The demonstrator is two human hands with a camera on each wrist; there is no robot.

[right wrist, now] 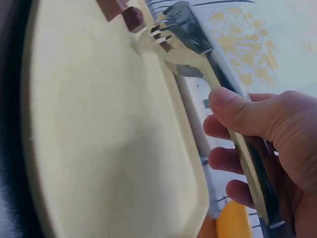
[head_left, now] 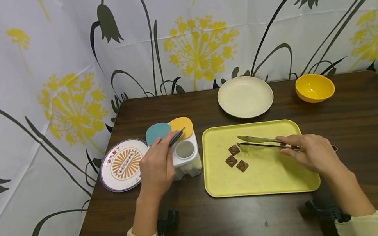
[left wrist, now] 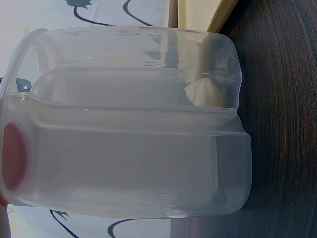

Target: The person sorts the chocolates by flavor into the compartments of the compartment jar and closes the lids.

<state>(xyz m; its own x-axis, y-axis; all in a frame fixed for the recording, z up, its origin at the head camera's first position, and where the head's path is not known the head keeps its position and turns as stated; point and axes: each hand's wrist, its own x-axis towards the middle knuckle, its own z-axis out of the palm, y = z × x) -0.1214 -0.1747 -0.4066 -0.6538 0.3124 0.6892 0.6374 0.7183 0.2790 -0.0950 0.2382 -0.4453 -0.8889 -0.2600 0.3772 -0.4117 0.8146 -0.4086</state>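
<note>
Three chocolates (head_left: pixel 231 161), two plates (head_left: pixel 245 97), one tray (head_left: pixel 265 187), bowl (head_left: pixel 314 88), container (head_left: pixel 189 168), pair of tongs (head_left: pixel 259 139)

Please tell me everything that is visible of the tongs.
The tongs look like shiny metal: two long arms, one ending in fork-like prongs, the other in a broad tip, with a small ring at the rear. Held by the right grip, they extend over the yellow tray, arms apart, tips near the chocolates; contact is unclear.
</note>
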